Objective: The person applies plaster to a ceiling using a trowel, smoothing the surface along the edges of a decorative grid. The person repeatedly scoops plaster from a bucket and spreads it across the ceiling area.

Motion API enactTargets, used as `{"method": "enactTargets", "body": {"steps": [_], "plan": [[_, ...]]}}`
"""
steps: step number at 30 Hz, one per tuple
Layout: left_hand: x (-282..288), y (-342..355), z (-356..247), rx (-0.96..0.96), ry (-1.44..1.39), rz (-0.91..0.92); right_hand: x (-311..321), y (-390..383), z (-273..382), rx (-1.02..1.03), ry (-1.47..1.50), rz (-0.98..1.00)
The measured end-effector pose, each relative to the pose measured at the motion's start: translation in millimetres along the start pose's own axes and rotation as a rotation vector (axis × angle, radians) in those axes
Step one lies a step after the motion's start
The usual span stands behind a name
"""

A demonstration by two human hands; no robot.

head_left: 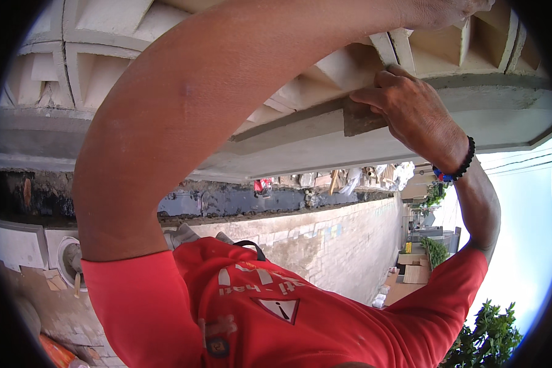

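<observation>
My right hand (414, 113), with a dark beaded bracelet (466, 161) at its wrist, is closed on a thin, flat, brownish plate (363, 118). The plate lies against the grey mortared ledge (288, 144), just under a row of pale openwork blocks (438, 46). Its kind is unclear, and my fingers cover part of it. My left arm (184, 104) stretches across the upper view. At the top edge, next to the blocks, my left hand (444, 12) is partly cut off, so its grip does not show.
A ditch of dark water (227, 201) runs below the ledge, beside a paved strip (325, 245). At the left stands a white bucket (70, 257) with grey material and a handle in it. Rubble (349, 178) lies farther off; a leafy shrub (484, 337) is at lower right.
</observation>
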State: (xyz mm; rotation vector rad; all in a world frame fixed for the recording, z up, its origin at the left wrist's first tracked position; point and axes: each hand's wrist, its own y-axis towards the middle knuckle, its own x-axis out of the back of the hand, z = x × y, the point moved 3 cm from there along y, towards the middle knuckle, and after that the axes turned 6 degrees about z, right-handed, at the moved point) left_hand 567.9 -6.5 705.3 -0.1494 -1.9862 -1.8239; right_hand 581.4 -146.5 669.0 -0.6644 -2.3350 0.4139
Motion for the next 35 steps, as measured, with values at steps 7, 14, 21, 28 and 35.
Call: {"method": "enactTargets", "body": {"steps": [7,14,21,28,35], "plan": [[-11.9,-11.6,6.7,-0.009,0.149,-0.231,47.5,-56.1,-85.2,-0.112,-0.062,-0.069],[3.5,-28.6,-0.9,-0.005,0.266,-0.446,100.7,-169.9,-189.1,-0.391,0.352,-0.091],[7.4,-17.7,-0.8,-0.027,0.268,-0.369,-31.3,-149.7,-30.2,-0.421,0.589,-0.810],[10.1,-24.8,0.1,-0.020,0.187,-0.425,-111.8,-75.8,-25.8,-0.638,0.898,-1.546],[6.6,-19.1,2.3,-0.014,0.140,-0.498,-133.4,-26.0,4.2,-0.810,0.793,-1.398]]}}
